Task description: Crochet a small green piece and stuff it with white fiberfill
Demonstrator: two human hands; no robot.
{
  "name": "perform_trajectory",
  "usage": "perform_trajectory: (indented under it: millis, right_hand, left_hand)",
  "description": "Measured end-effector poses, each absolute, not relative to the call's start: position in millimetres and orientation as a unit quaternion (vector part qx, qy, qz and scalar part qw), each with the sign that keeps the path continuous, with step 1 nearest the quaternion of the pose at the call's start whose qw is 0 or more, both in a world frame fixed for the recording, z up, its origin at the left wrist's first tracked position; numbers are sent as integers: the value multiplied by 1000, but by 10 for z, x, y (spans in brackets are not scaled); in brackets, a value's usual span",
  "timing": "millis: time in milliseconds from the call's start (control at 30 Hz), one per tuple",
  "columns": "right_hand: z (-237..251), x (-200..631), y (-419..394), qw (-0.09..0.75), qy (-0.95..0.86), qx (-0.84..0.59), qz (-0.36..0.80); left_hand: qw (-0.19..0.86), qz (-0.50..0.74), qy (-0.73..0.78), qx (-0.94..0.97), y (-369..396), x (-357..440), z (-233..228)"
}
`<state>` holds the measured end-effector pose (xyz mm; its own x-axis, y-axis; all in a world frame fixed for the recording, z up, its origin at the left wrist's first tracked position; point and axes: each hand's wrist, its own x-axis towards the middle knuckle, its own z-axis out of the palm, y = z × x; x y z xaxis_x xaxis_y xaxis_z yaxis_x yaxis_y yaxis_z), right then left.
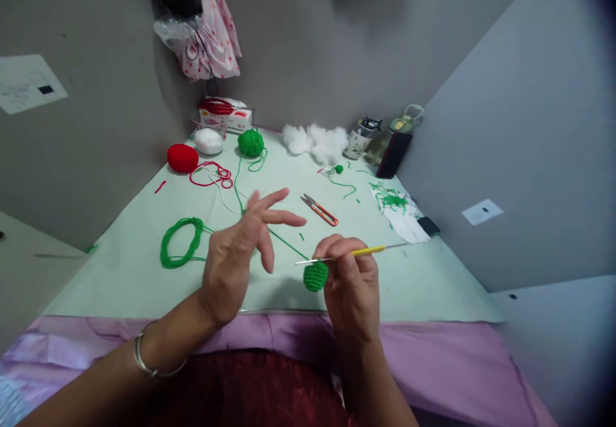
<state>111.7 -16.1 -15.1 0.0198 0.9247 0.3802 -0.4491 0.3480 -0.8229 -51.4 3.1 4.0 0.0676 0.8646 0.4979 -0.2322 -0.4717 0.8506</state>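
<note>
A pale green table is set into a grey-walled corner. Just above its near edge, a yellow crochet hook is pinched in the closed fingers of the right hand, its long axis running from 9 to 3 o'clock. A small green crocheted ball hangs at the hook's tip end. At 9 o'clock, the left hand is held with fingers spread wide, green yarn passing behind them.
</note>
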Motion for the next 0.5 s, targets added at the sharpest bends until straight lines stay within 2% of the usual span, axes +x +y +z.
perform_trajectory:
  millis: [67,100,233,267,333,433,500]
  right_hand:
    - [-152,1128,-161,673,-470,-251,514]
    - [-152,1133,-161,674,-467,-252,513]
    - [-141,1169,-154,686,-446,-262,511]
    - [-136,1186,-149,689,-440,-265,511]
    - [-127,1222,-136,694,-429,-268,512]
    - [-129,1262,-111,698,-414,-278,513]
    - [-138,1265,-97,699,-406,-289,513]
  left_hand:
    - [328,560,320,691,25,-530,-47]
    - [332,519,336,712,21,-543,-79]
    - [567,423,315,633,82,-720,-79]
    - [578,421,322,621,127,-814,-48]
    - [501,409,386,659,240,-1058,38]
    - [266,366,551,701,383,-1452,187]
    - [174,300,622,702,403,-1633,266]
